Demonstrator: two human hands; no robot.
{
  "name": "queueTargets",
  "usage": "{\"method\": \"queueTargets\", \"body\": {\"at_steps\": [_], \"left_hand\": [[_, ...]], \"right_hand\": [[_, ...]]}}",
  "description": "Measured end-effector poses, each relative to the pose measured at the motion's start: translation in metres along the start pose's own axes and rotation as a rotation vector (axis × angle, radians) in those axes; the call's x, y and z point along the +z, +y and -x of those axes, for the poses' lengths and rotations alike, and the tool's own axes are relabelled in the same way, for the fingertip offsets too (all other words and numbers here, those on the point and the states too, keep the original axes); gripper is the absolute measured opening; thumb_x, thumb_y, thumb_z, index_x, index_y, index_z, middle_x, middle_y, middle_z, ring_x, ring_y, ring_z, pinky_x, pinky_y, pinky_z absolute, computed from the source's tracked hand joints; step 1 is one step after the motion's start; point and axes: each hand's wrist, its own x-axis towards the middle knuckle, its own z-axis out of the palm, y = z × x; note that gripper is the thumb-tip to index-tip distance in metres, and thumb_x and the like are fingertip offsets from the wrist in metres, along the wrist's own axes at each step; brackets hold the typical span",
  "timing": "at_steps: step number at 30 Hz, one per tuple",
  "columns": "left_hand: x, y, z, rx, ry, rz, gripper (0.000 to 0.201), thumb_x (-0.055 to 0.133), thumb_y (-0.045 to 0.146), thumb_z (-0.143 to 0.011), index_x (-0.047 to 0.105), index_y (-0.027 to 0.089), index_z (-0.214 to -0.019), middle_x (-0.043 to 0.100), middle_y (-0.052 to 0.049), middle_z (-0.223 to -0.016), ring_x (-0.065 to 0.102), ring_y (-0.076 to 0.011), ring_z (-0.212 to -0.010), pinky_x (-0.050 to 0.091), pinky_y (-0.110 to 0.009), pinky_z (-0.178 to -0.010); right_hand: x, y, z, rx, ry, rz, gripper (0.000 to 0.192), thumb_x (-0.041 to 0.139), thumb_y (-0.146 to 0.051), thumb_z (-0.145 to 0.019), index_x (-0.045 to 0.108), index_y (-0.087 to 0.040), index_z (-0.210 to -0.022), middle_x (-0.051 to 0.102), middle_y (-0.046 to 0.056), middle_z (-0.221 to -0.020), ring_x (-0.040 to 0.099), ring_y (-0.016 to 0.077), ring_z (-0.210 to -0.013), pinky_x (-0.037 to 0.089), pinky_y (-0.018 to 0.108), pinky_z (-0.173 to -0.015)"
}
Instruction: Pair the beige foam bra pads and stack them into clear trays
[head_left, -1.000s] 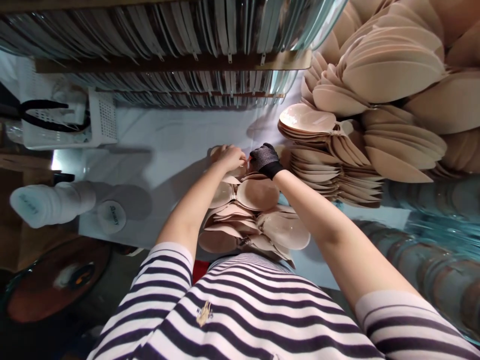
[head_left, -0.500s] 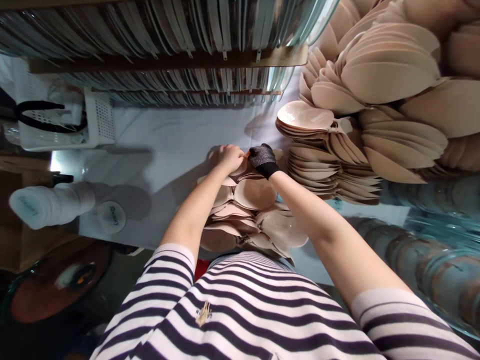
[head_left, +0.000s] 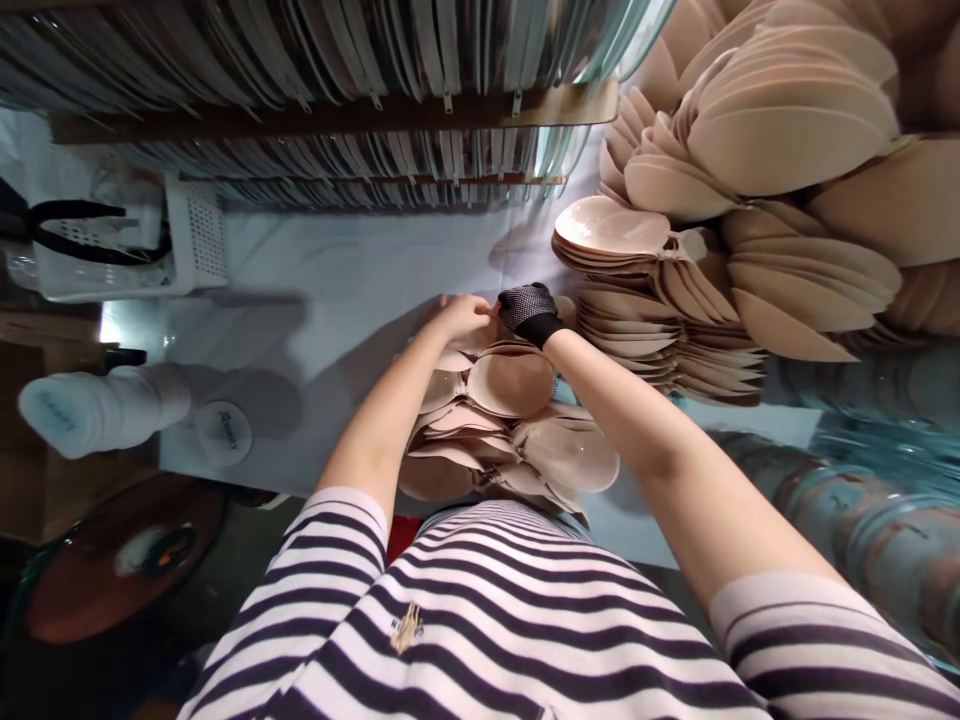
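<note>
My bare left hand (head_left: 465, 315) and my right hand (head_left: 529, 310), in a black dotted glove, meet with fingertips pinched together above the table. Between them is a beige stick-on bra (head_left: 478, 342), held near its middle; one cup shows under the left hand. The exact bit in the fingers is too small to make out. Between my forearms and my body lies a pile of beige bra cups (head_left: 511, 382), with glossy inner faces turned up. A neat stack of the same bras (head_left: 611, 228) stands just right of the gloved hand.
Larger heaps of beige cups (head_left: 791, 130) fill the right back. Rows of clear zip packs (head_left: 315, 60) stand along the back. At left are a white perforated basket (head_left: 202, 235), a stack of white round pieces (head_left: 97, 410) and a round white disc (head_left: 223, 432). Clear packages (head_left: 862, 520) line the right side.
My left hand has turned slightly and its fingers have drawn in closer to the gloved hand. The right hand has barely shifted, still pinching.
</note>
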Motion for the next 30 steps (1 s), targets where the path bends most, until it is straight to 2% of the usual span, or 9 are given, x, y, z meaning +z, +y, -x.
{"method": "queueTargets", "body": {"at_steps": [2, 6, 11, 14, 19, 22, 25, 30], "left_hand": [[-0.005, 0.001, 0.002, -0.016, -0.010, 0.040, 0.022, 0.060, 0.030, -0.085, 0.080, 0.028, -0.096, 0.079, 0.000, -0.100, 0.066, -0.0246, -0.106, 0.036, -0.041, -0.110], [-0.001, 0.002, 0.001, -0.027, 0.070, 0.024, 0.023, 0.059, 0.028, -0.087, 0.081, 0.027, -0.092, 0.079, -0.002, -0.097, 0.066, -0.0254, -0.106, 0.034, -0.044, -0.112], [0.014, 0.001, -0.003, -0.062, 0.172, -0.005, 0.021, 0.060, 0.027, -0.087, 0.081, 0.028, -0.091, 0.079, -0.005, -0.101, 0.065, -0.0273, -0.112, 0.035, -0.045, -0.111], [0.020, 0.001, -0.004, -0.118, 0.175, -0.008, 0.021, 0.061, 0.032, -0.088, 0.081, 0.029, -0.093, 0.079, -0.005, -0.102, 0.066, -0.0269, -0.109, 0.039, -0.043, -0.108], [0.018, 0.002, -0.003, -0.103, 0.139, -0.002, 0.020, 0.063, 0.033, -0.086, 0.081, 0.030, -0.092, 0.079, -0.003, -0.098, 0.062, -0.0243, -0.112, 0.041, -0.036, -0.107], [0.011, 0.000, -0.003, -0.084, 0.094, -0.035, 0.020, 0.064, 0.035, -0.084, 0.081, 0.029, -0.090, 0.079, -0.004, -0.097, 0.062, -0.0257, -0.112, 0.040, -0.039, -0.107], [0.002, -0.005, -0.006, -0.059, -0.010, -0.050, 0.018, 0.066, 0.038, -0.080, 0.081, 0.029, -0.087, 0.079, -0.003, -0.097, 0.064, -0.0266, -0.109, 0.041, -0.041, -0.105], [-0.006, -0.016, -0.013, 0.030, -0.178, 0.011, 0.017, 0.066, 0.031, -0.076, 0.080, 0.027, -0.085, 0.079, -0.002, -0.092, 0.069, -0.0214, -0.091, 0.048, -0.031, -0.088]], "right_hand": [[-0.003, -0.001, 0.001, -0.056, -0.014, 0.031, 0.031, 0.052, -0.026, -0.092, 0.079, -0.016, -0.103, 0.077, 0.016, -0.106, 0.069, 0.0261, -0.104, 0.039, 0.036, -0.099], [-0.003, -0.001, 0.002, -0.083, -0.017, 0.038, 0.030, 0.051, -0.025, -0.092, 0.078, -0.016, -0.103, 0.077, 0.015, -0.106, 0.068, 0.0256, -0.105, 0.037, 0.035, -0.098], [0.003, -0.007, 0.006, -0.028, 0.029, 0.026, 0.033, 0.047, -0.023, -0.093, 0.078, -0.014, -0.101, 0.077, 0.015, -0.103, 0.068, 0.0246, -0.099, 0.036, 0.034, -0.099], [0.009, -0.012, 0.008, 0.011, 0.076, 0.000, 0.035, 0.046, -0.022, -0.092, 0.078, -0.012, -0.100, 0.077, 0.016, -0.101, 0.067, 0.0249, -0.097, 0.035, 0.034, -0.100], [0.017, -0.012, 0.011, 0.063, 0.102, -0.074, 0.033, 0.048, -0.023, -0.091, 0.079, -0.014, -0.100, 0.078, 0.014, -0.102, 0.067, 0.0250, -0.101, 0.038, 0.033, -0.100], [0.017, -0.007, 0.012, 0.115, 0.064, -0.119, 0.033, 0.050, -0.025, -0.092, 0.079, -0.018, -0.106, 0.078, 0.012, -0.107, 0.067, 0.0234, -0.103, 0.043, 0.029, -0.095], [0.014, -0.002, 0.012, 0.109, 0.026, -0.128, 0.035, 0.050, -0.029, -0.093, 0.078, -0.021, -0.112, 0.077, 0.011, -0.111, 0.068, 0.0222, -0.104, 0.045, 0.027, -0.091], [0.011, -0.002, 0.012, 0.056, 0.009, -0.089, 0.034, 0.051, -0.029, -0.093, 0.079, -0.022, -0.111, 0.078, 0.011, -0.109, 0.070, 0.0235, -0.103, 0.047, 0.028, -0.091]]}}
